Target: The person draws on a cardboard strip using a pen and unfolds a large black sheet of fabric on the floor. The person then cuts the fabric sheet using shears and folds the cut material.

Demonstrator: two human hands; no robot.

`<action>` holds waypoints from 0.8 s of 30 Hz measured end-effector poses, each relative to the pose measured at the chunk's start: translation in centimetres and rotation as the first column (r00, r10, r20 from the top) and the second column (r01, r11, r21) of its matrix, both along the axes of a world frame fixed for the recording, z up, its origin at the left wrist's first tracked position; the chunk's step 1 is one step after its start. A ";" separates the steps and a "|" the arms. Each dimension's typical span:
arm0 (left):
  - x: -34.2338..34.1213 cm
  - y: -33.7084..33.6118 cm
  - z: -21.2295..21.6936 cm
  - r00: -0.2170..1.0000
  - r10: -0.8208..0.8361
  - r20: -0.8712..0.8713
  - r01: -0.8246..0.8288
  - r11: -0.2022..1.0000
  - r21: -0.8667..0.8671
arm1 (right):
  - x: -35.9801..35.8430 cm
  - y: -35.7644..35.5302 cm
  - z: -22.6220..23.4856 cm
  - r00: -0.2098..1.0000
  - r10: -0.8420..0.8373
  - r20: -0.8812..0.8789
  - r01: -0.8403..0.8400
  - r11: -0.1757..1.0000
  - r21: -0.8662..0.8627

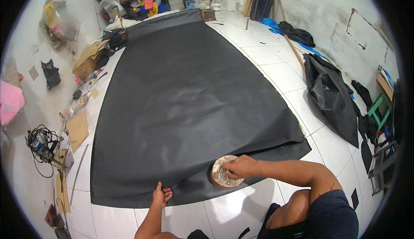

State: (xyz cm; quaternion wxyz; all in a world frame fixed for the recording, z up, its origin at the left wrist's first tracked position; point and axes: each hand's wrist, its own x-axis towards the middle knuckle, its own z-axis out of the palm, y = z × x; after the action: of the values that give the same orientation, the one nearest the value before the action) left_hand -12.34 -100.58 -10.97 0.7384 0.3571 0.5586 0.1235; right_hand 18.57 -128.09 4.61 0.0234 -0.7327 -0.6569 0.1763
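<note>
A large sheet of black, slightly shiny material (172, 92) is spread over the floor, with more than one layer at its near end. The upper layer's near edge is lifted on the right, and a strip of the lower layer (276, 153) shows beneath. My right hand (242, 167) grips the top of a round, speckled, stone-like weight (224, 181) with a brownish side. That weight rests on the near strip, against the upper layer's edge. At the near edge, left of the weight, my left hand (162, 194) touches the sheet, thumb and fingers apart.
Black material (330, 96) lies crumpled on the right, beside a wooden pole (295, 53). A green stool (379, 111) stands farther right. Along the left wall are cardboard pieces (77, 129), small tools and a coiled cable (41, 142). Brick-like blocks (208, 15) sit at the far end.
</note>
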 end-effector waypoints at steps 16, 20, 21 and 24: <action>0.0 -0.4 -3.7 0.995 0.065 -0.071 -0.060 0.996 0.060 | -7.6 -10.4 -1.1 0.943 0.134 -0.304 -0.154 0.987 -0.043; -1.9 0.2 -5.2 0.999 0.013 -0.030 -0.011 0.999 0.048 | -6.4 -9.7 -0.8 0.906 0.066 -0.418 -0.172 0.960 -0.222; -1.3 0.1 -5.0 0.999 0.011 -0.052 -0.009 0.999 0.039 | -4.8 -9.9 -3.0 0.809 0.007 -0.587 -0.153 0.968 -0.200; -2.0 0.3 -3.5 0.996 0.008 -0.092 -0.004 0.999 0.043 | 3.7 -11.0 -6.4 0.492 -0.330 -0.806 0.202 0.943 -0.264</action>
State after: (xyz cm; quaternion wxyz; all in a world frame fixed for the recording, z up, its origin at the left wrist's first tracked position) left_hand -14.38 -100.31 -14.43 0.7037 0.3763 0.5903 0.1212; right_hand 22.27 -139.05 -1.78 0.3134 -0.6493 -0.4293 0.5439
